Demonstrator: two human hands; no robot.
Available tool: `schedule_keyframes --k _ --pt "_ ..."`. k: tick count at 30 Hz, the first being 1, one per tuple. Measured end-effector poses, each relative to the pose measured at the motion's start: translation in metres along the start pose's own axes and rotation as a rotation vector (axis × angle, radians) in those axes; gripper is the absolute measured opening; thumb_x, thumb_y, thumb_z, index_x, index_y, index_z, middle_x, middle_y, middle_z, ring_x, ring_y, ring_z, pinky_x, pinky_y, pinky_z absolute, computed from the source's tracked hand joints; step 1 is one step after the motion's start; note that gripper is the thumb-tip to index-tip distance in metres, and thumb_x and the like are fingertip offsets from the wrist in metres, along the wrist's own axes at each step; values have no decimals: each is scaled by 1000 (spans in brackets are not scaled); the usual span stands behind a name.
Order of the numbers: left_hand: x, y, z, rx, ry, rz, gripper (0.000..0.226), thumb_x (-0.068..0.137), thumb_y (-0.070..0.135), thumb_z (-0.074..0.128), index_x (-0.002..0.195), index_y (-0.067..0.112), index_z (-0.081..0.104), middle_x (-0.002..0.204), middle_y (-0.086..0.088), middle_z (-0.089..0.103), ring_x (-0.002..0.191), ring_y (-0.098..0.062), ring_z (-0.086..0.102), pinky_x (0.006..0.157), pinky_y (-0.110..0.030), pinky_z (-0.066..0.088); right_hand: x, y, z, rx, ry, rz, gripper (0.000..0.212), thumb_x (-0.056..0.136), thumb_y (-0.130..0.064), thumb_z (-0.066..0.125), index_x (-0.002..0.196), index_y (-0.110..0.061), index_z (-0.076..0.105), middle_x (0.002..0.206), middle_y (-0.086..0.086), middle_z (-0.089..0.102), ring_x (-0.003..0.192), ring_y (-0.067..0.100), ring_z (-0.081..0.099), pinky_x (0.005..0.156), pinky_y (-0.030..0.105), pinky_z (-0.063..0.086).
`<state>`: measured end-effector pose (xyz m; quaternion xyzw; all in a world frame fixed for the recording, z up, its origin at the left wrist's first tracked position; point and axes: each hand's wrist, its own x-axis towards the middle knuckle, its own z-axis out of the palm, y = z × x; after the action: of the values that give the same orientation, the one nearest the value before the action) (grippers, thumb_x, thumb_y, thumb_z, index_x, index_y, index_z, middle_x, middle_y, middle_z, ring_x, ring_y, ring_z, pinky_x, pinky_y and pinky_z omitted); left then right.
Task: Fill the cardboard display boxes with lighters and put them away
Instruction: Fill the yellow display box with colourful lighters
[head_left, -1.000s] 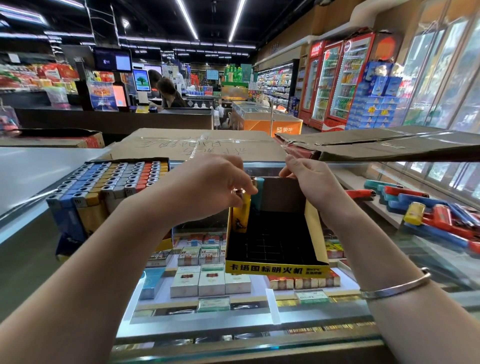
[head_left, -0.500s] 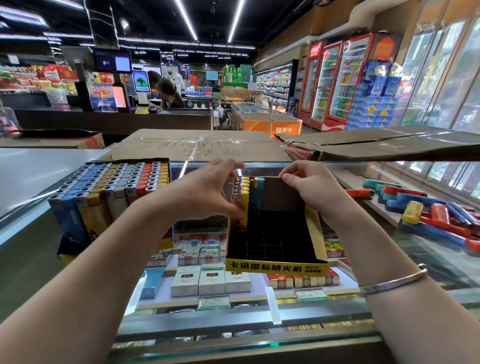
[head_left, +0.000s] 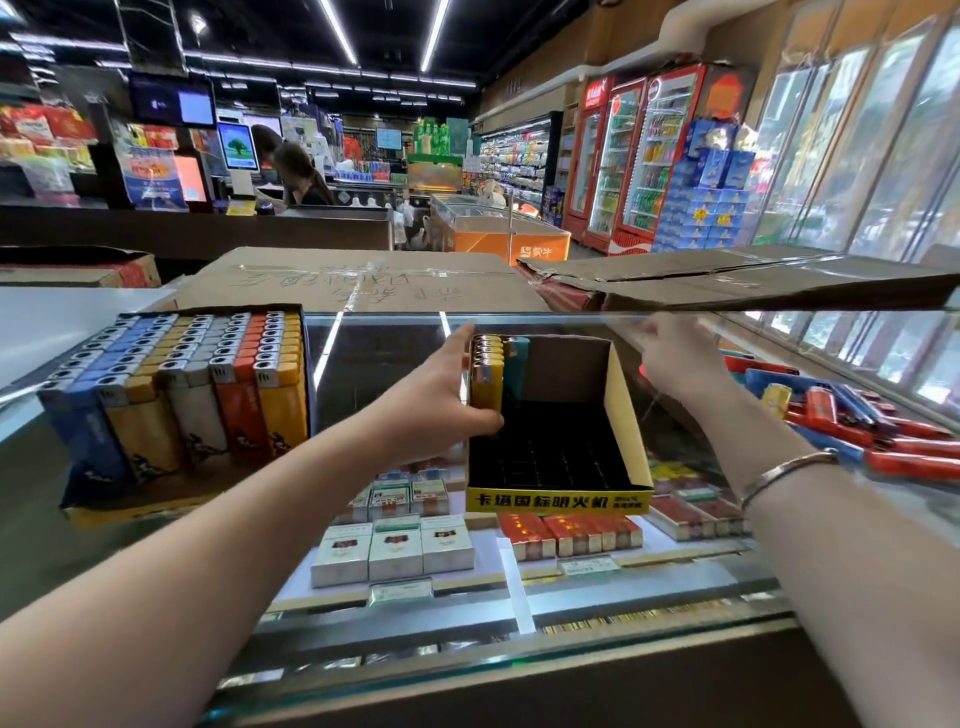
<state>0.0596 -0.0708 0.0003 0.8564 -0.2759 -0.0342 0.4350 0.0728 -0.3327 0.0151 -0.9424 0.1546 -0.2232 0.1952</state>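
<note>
Nearly empty display box (head_left: 631, 415) on glass counter (head_left: 363, 364), left hand (head_left: 441, 395) pinching its left wall beside yellow lighters (head_left: 487, 376), right hand (head_left: 675, 358) blurred, finger state unclear, hovering right of the box.

Matt cardboard display box (head_left: 631, 415) on glossy glass counter (head_left: 374, 364)

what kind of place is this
Most likely a supermarket or convenience store, seen from its tobacco counter: cigarette packs under a glass counter, drinks fridges and stocked shelves behind.
</note>
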Motion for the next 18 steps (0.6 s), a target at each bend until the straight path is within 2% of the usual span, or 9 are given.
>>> schedule_keyframes --k 2,5,7,9,11,14,16,18 --pt "1 -2 1 3 6 9 96 79 19 70 147 31 3 148 -7 30 121 -31 48 102 -47 41 4 17 7 -177 -133 32 44 92 -11 53 134 -11 43 129 17 50 115 34 49 89 43 44" --pt "4 -4 2 -22 -2 4 95 79 21 70 147 35 4 150 -5 26 123 -31 46 102 -49 41 8 27 15 -299 -219 19 53 90 -8 52 140 -13 34 141 15 38 129 34 36 101 51 39" --pt "6 -7 3 -35 -3 1 95 79 22 70 146 37 5 150 -4 25 123 -31 46 102 -49 40 12 28 19 -343 -232 1 41 91 -9 50 131 -13 45 131 14 47 122 32 44 97 49 42" --pt "6 -9 3 -60 -14 0 95 79 22 70 145 39 5 150 -3 26 123 -31 46 102 -50 40 12 26 20 -407 -226 -32 20 91 -11 49 109 -13 57 108 12 58 100 28 55 86 43 48" --pt "7 -11 3 -62 -19 0 95 79 23 70 145 40 6 149 -3 27 123 -31 46 102 -50 40 10 22 18 -461 -195 -65 10 89 -11 52 97 -13 58 97 10 59 90 26 57 79 40 50" --pt "8 -10 3 -50 -17 -4 94 79 23 70 145 40 6 149 -4 27 122 -32 46 101 -50 41 7 20 17 -446 -149 -71 12 87 -11 56 99 -11 58 95 10 57 92 27 56 80 42 50" --pt "8 -9 3 -37 -9 -5 94 79 23 71 145 39 7 149 -5 28 121 -32 47 100 -50 42 3 21 17 -392 -141 -68 20 87 -9 56 107 -11 56 102 12 55 96 29 54 82 44 49" --pt "7 -9 4 -36 -1 -3 94 79 22 71 146 39 7 148 -6 29 118 -31 49 99 -50 43 -3 22 13 -361 -101 -57 30 88 -9 55 118 -13 50 110 13 53 100 32 53 78 41 47"
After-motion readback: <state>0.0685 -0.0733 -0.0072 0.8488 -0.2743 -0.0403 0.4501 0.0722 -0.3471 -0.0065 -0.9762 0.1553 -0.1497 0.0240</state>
